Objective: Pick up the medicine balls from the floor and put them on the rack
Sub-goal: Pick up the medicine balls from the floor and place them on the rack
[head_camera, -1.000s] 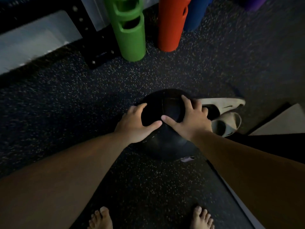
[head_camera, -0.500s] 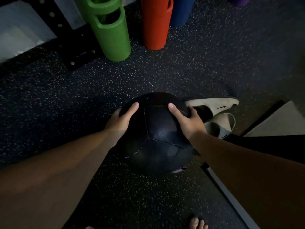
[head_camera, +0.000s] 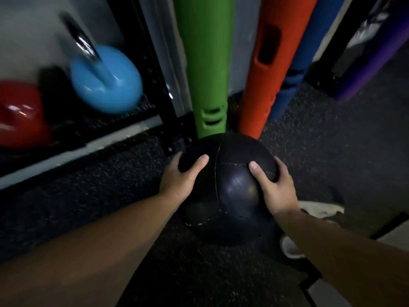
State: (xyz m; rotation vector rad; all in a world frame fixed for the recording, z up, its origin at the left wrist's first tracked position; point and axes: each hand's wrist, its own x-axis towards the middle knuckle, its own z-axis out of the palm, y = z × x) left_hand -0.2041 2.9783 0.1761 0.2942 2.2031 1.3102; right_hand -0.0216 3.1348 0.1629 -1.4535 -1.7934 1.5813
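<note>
A black medicine ball is held between both hands in the middle of the view, over the dark speckled floor. The left hand is placed on the left side of the ball and the right hand on its right side. The fingers of both hands are curled around the ball and are grasping it: the two thumbs are laid on the upper face, pointing away from the person, and the other fingers are wrapped over the far sides, where they are mostly hidden. Both forearms are stretched forward from the lower edge of the view. The ball is not on the rack; it is seen near the foot of the black upright of the rack, which stands to the upper left. On the low shelf of the rack a blue kettlebell and a red kettlebell are seen, both blurred. Just behind the ball a green tube and an orange-red tube are standing, and their lower ends are partly covered by the ball. Further to the right a blue tube and a purple tube are leaned. Pale shoes are lying on the floor at the right, partly hidden by the right forearm.
</note>
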